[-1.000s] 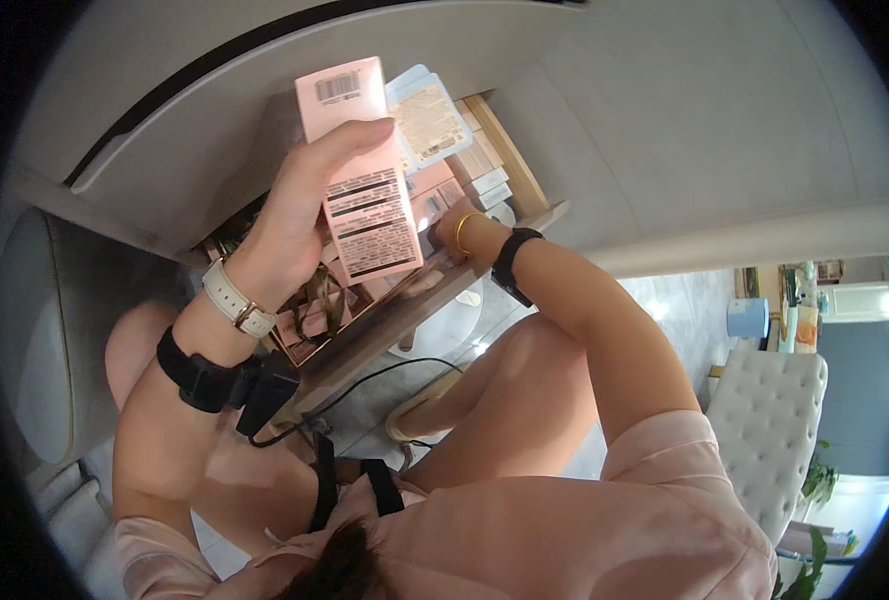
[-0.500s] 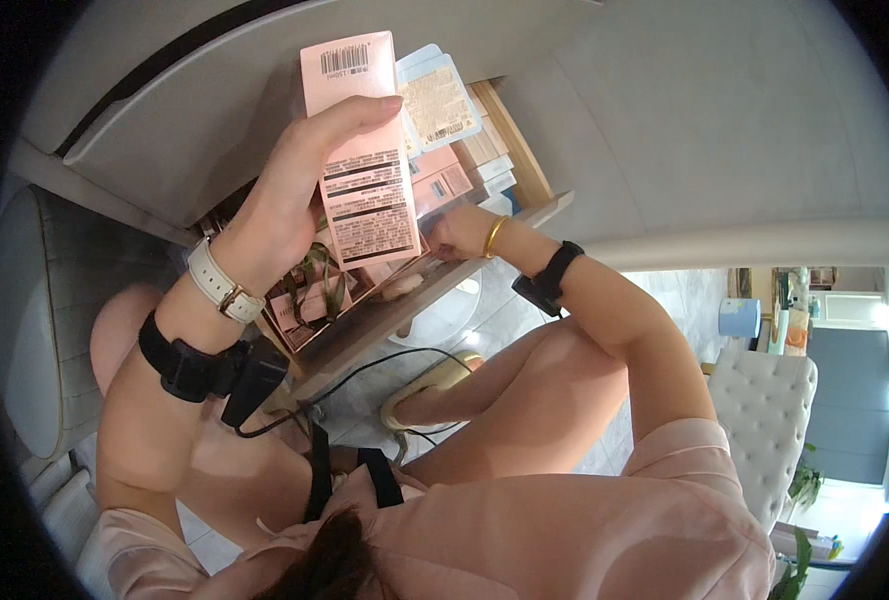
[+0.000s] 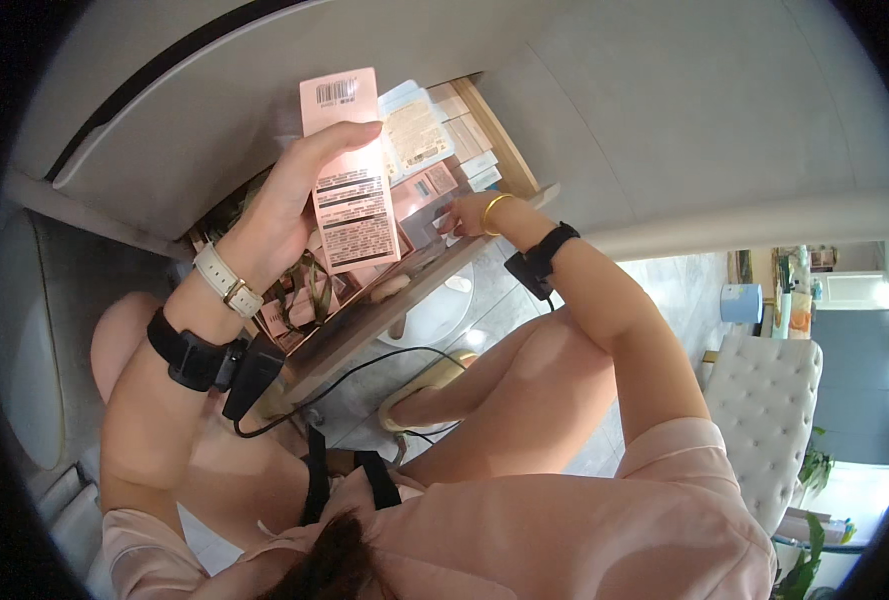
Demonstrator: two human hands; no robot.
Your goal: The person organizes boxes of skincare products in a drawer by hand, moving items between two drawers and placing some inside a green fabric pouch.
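1. Left hand [image 3: 290,195], centre-left of frame: closed round a tall pink box [image 3: 360,220], thumb across its printed face, barcode end toward top.
2. Pink box is upper centre, raised in front of the open drawer [image 3: 510,130], hiding part of the contents.
3. Blue-and-white packet [image 3: 417,135] sticks out at the box's right edge; probably pinched behind it, but can't confirm.
4. Right hand [image 3: 470,215], just right of centre: at the drawer's front edge, fingers bent inward, narrow. Near a greyish clear piece [image 3: 427,228]; can't tell if anything is gripped.
5. Around them: flat pink carton [image 3: 430,190] beyond the right fingers, small white boxes [image 3: 482,172] to its upper right, dark green ribbon [image 3: 300,300] over pink packaging at lower left of the drawer.
6. Step, judged: left holds the box up while right handles or feels among drawer contents.
7. Next move, judged: calls for a steady left grip and clear room for the right fingertips between carton and drawer front.
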